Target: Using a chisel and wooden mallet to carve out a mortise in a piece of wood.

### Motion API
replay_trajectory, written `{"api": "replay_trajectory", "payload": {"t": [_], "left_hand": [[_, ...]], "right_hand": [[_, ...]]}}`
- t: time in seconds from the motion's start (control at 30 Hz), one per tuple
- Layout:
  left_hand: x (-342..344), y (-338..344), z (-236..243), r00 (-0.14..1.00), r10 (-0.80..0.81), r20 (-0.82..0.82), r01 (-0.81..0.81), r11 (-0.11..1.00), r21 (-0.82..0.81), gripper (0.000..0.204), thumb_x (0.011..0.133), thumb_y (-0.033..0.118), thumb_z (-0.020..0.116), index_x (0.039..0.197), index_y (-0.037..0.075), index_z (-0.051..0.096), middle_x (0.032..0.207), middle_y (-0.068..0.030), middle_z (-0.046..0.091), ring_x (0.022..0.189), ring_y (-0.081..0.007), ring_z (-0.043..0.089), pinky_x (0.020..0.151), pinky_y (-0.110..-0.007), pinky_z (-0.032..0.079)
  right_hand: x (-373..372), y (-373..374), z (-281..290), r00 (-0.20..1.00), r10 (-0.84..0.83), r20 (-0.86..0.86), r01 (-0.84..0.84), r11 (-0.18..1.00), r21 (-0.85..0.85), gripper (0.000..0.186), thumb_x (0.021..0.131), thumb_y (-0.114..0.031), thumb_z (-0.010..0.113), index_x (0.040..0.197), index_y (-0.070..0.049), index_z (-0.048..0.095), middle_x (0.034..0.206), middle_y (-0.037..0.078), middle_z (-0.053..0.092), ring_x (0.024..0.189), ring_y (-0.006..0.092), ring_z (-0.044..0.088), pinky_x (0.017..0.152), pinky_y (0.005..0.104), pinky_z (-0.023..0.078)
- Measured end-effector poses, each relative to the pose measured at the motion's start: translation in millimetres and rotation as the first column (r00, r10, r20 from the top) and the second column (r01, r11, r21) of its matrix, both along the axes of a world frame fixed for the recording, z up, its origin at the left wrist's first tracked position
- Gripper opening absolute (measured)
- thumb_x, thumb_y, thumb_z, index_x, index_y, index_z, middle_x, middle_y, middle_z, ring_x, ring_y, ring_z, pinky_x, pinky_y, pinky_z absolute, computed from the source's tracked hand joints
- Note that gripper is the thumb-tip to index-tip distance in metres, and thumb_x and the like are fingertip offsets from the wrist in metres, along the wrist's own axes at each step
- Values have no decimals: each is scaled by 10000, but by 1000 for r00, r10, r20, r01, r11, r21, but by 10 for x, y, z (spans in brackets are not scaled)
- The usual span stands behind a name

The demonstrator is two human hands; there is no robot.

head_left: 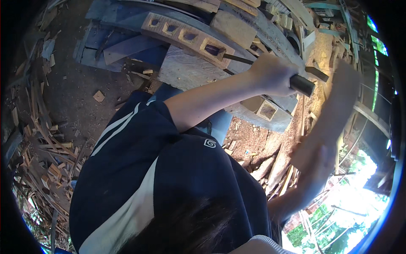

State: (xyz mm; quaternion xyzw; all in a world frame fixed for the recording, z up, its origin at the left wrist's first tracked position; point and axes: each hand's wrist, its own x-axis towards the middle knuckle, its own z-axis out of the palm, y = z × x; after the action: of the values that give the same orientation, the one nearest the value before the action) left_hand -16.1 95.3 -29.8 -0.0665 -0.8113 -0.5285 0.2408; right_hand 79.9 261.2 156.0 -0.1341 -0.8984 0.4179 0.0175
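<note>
My left hand (272, 75) is wrapped round a chisel, its dark handle (302, 85) sticking out on the right of my fist. The chisel's thin blade (238, 59) points left, its tip at a square hole in a pale wooden beam (196, 48). Several holes run in a row along this beam. To the right, my right hand (318, 158) grips a long, flat piece of wood (341, 99), raised and smeared by motion, apart from the chisel handle. Another squarish hole shows in wood (267, 111) below my left wrist; my forearm hides whether it belongs to the same beam.
Grey boards (182, 70) lie under the beam. A wooden block (233, 28) sits behind it, and a short dark bar (316, 73) lies right of my left hand. Wood scraps (55, 169) cover the ground at left; sawdust (249, 142) lies below the boards.
</note>
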Motion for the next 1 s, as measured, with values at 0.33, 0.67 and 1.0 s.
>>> {"api": "replay_trajectory", "payload": {"t": [0.33,0.67,1.0], "left_hand": [[29,-9,-36,994,71,-83,-69,997,34,252,706,405,789,797,189,695,629,-38,660,580,-259,683,531,-395,528],[8,-44,-57,996,69,-60,-67,997,32,245,690,385,793,770,182,683,626,-45,647,587,-259,679,531,-387,531],[5,-13,-128,993,54,-104,-49,998,46,245,691,372,793,791,174,689,645,-43,650,586,-248,677,520,-390,518]], "right_hand": [[26,-125,-195,979,177,-104,-128,923,363,652,949,-393,662,1416,13,456,1125,204,656,870,233,681,807,379,536],[-29,-189,-298,920,90,-382,83,907,413,573,1014,-347,552,1455,-2,432,1260,192,618,1136,277,624,921,368,512],[-88,-4,-51,764,4,-645,57,996,74,375,994,-244,578,1266,15,568,1068,192,677,934,270,694,781,357,583]]}}
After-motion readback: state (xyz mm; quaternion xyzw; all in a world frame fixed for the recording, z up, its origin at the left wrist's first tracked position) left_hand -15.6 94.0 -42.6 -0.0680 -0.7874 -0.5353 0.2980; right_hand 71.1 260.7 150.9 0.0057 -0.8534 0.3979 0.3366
